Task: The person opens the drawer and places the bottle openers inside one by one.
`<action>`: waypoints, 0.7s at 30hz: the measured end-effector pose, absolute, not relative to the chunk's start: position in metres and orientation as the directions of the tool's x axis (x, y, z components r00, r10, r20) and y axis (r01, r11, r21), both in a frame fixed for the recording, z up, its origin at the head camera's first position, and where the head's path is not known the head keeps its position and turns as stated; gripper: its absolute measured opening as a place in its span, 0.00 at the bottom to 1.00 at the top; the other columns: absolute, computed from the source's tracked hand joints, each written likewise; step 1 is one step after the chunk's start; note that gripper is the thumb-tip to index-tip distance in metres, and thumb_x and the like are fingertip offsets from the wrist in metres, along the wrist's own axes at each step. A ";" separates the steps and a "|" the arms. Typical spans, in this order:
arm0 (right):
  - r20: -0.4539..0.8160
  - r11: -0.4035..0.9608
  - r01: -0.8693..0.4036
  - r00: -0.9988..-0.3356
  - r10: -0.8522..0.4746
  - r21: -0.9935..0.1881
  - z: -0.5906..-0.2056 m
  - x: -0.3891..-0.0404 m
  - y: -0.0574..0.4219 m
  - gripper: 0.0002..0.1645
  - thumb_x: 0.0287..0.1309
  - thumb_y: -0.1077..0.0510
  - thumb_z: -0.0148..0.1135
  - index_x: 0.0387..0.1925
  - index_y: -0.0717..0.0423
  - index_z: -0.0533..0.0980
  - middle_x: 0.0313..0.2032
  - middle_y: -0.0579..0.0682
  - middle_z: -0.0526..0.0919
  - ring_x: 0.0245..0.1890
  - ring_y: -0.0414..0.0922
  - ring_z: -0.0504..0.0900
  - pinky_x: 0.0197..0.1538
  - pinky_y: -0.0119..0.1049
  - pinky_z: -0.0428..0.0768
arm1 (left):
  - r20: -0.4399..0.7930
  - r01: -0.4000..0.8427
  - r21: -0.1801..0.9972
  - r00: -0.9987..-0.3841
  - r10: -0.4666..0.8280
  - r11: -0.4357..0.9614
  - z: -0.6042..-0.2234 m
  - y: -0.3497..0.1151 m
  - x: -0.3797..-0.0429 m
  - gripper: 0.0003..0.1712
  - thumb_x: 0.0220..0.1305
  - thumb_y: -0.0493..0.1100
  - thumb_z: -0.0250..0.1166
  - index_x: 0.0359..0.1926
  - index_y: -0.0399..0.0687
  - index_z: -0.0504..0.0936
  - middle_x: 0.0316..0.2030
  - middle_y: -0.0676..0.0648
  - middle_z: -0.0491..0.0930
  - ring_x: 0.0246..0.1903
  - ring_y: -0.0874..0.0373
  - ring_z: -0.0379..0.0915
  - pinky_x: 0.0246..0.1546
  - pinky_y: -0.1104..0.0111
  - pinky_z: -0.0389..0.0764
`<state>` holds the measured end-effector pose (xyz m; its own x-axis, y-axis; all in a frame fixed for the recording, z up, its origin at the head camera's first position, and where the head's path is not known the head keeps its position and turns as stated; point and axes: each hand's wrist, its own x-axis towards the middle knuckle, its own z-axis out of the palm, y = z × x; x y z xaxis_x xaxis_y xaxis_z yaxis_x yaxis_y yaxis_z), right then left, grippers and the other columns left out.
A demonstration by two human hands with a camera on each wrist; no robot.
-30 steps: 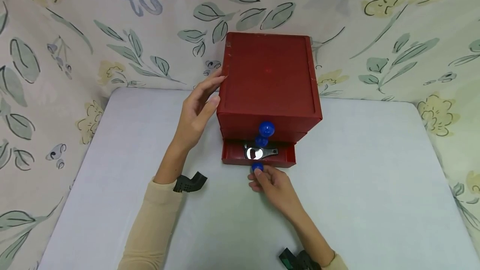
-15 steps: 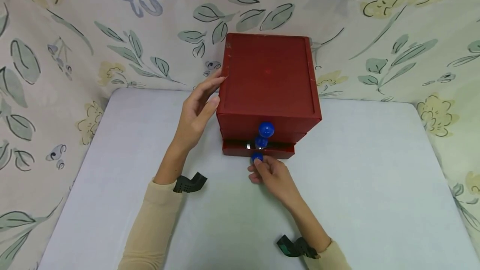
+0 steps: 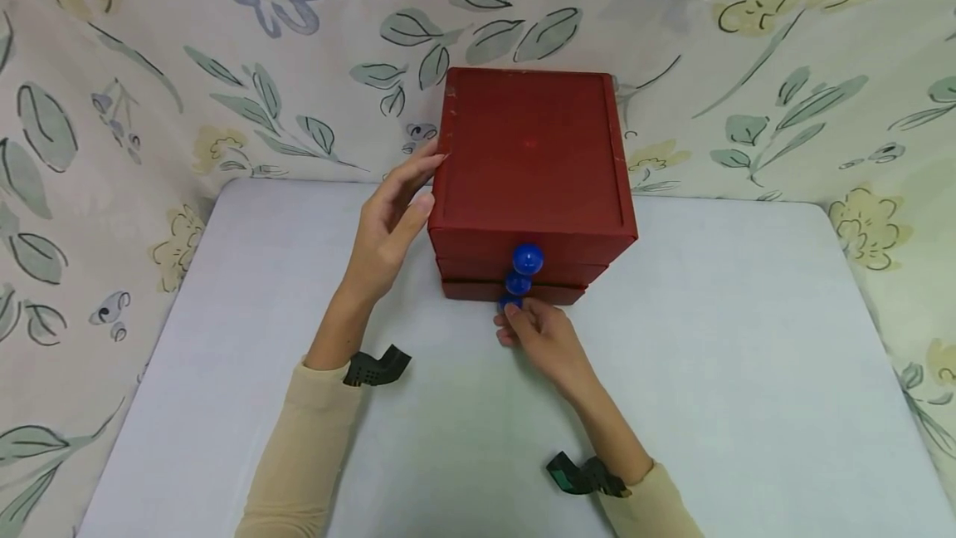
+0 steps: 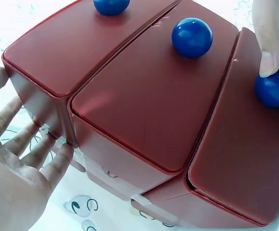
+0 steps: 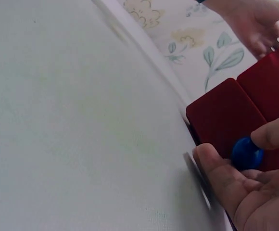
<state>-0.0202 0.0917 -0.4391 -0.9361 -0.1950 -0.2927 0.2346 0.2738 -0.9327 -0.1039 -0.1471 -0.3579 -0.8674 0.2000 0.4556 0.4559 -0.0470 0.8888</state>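
A red three-drawer box (image 3: 530, 152) stands toward the back of the white table. Each drawer front bears a round blue knob. My right hand (image 3: 547, 343) pinches the bottom drawer's knob (image 4: 272, 89) between thumb and fingers. That bottom drawer (image 4: 240, 144) juts out slightly past the middle one, and its inside is hidden. The middle drawer (image 4: 139, 96) sits flush under the top one. My left hand (image 3: 388, 231), its fingers extended, rests against the box's left side, as the left wrist view also shows.
The white table (image 3: 747, 355) reaches to both sides and in front of the box. Floral cloth (image 3: 299, 90) hangs right behind the box and along the sides. A dark wrist camera mount (image 3: 377, 365) sticks out from the left wrist, another mount (image 3: 586, 476) from the right.
My right hand has pushed the bottom drawer inward by its knob, from well out to nearly in. The metal bottle opener lying in it has gone out of sight. My left hand stays put.
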 end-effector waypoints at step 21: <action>-0.298 0.292 0.226 -0.927 -0.230 -0.929 -0.440 -0.023 0.102 0.21 0.80 0.50 0.55 0.52 0.66 0.82 0.45 0.63 0.90 0.37 0.47 0.93 0.44 0.33 0.92 | 0.463 0.462 0.885 -0.863 0.200 -0.054 -0.358 -0.146 -0.104 0.31 0.79 0.46 0.55 0.74 0.33 0.70 0.81 0.45 0.64 0.79 0.49 0.63 0.83 0.44 0.60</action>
